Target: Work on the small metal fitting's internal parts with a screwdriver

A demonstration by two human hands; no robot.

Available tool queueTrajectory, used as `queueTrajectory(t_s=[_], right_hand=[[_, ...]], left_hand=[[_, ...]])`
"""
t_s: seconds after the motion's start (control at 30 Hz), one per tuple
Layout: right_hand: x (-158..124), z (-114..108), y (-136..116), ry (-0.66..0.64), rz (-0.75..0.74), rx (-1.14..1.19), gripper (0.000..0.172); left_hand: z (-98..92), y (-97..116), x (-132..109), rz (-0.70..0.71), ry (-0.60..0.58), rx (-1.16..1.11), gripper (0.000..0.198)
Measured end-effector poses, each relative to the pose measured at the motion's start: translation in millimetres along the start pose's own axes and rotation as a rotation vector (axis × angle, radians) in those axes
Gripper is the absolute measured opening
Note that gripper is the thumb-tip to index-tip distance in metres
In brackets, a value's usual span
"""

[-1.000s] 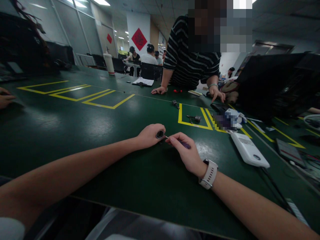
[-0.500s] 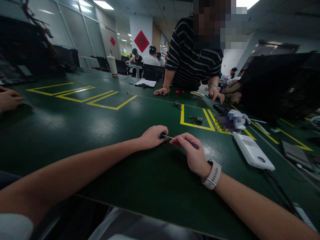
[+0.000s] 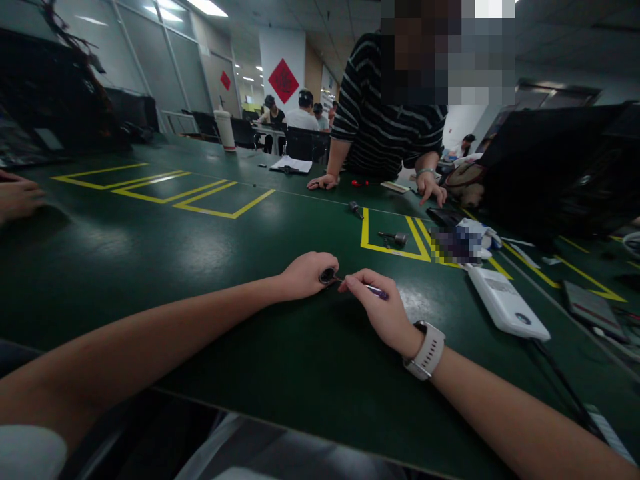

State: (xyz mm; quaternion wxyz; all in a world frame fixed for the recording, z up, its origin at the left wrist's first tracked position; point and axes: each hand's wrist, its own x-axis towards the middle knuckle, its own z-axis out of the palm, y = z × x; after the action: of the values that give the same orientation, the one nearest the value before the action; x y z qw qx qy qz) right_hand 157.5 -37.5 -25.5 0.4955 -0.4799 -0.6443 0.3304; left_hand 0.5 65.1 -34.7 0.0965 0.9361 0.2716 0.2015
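Observation:
My left hand [image 3: 304, 275] is closed around a dark round metal part [image 3: 327, 275], whose ring-shaped open end faces me. Most of that part is hidden by the fingers. In my right hand [image 3: 379, 303] is a slim screwdriver [image 3: 376, 292] with a purple handle, pinched by thumb and fingers. Its thin shaft points left to the lower right edge of the round part; I cannot tell whether the tip touches. Farther off, a dark metal piece with a shaft [image 3: 394, 238] lies inside a yellow tape outline, and a similar piece [image 3: 355, 210] sits just outside it.
Yellow tape outlines [image 3: 205, 200] mark the green table [image 3: 240, 360]. At right lie a white device with a cable [image 3: 507, 303] and a cloth [image 3: 483, 239]. Opposite, a person in a striped top [image 3: 390, 127] leans on the table. Another person's hand [image 3: 20, 199] rests at far left.
The screwdriver shaft has shifted from the round part's opening to its lower right edge. The part has turned slightly in my left hand, and my right hand has moved a little.

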Motion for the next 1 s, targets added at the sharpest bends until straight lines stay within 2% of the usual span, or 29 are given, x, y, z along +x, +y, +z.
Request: queueTrajectory(t_s=[0.13,0.3,0.43,0.6,0.73,1.0], right_hand=[[5,-1,4,0.035,0.218,0.414,0.017],[6,-2,3,0.008,0.297,0.602,0.015],[6,-1,6,0.012,0.268,0.592,0.015],[7,0,7,0.042,0.213,0.494,0.017],[8,-1,7,0.071,0.268,0.547,0.018],[9,-2,16,0.106,0.246,0.541,0.018]], left_hand=[[-1.2,1,0,-0.006,0.016,-0.025,0.005],[-1.2,-1,0,-0.028,0.092,-0.157,0.015],[-0.9,-2,0,0.013,0.073,-0.149,0.015],[-1.2,-1,0,0.060,0.038,0.036,0.007],[-2.5,3,0,0.042,0.024,0.119,0.010],[-2.0,0,2,0.016,0.015,0.127,0.011]])
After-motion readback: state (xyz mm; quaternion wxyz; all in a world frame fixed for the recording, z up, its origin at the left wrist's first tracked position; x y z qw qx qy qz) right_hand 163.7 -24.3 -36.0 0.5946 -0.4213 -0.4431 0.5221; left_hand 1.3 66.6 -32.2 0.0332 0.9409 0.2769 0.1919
